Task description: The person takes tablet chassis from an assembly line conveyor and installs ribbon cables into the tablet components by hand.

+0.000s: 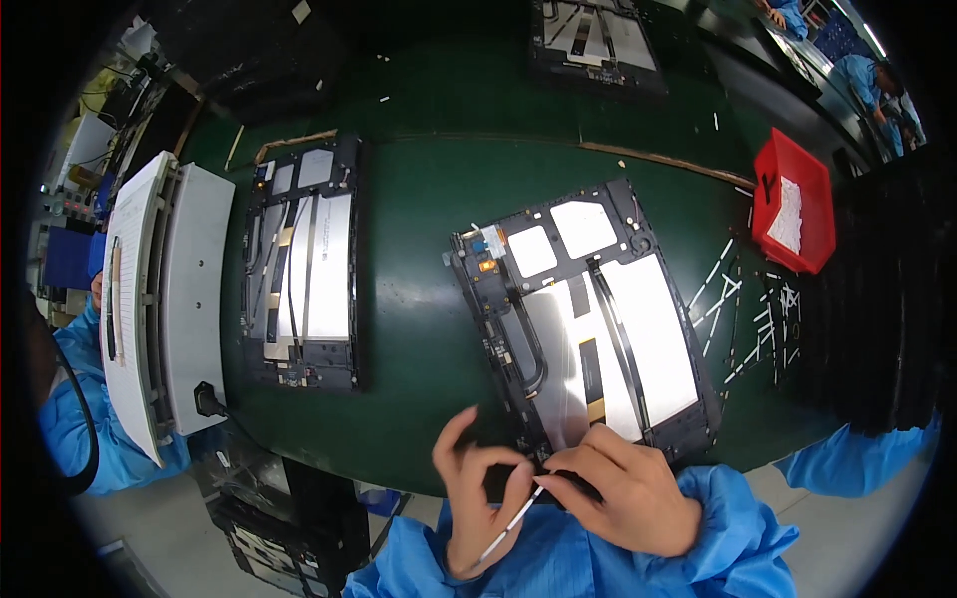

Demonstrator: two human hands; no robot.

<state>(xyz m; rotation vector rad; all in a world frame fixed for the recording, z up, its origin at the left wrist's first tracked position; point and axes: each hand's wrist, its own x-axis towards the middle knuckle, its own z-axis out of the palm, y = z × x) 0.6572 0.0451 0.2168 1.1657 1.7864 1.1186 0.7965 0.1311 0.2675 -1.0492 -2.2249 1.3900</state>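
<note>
The opened black device, tablet-like with flat silver panels and dark cables inside, lies tilted on the green table in front of me. At its near edge my left hand is closed, thumb and index finger pinched together, the other fingers raised. What that pinch holds is too small to make out. Beside it my right hand has thumb and index finger closed at the upper end of a thin white-and-dark strip. The strip slants down across my left hand. Both hands' fingertips nearly meet by the device's edge.
Another opened device lies to the left, one more at the back. A red bin with white scraps stands right, near loose strips. A white box stands far left, beside a blue-sleeved person.
</note>
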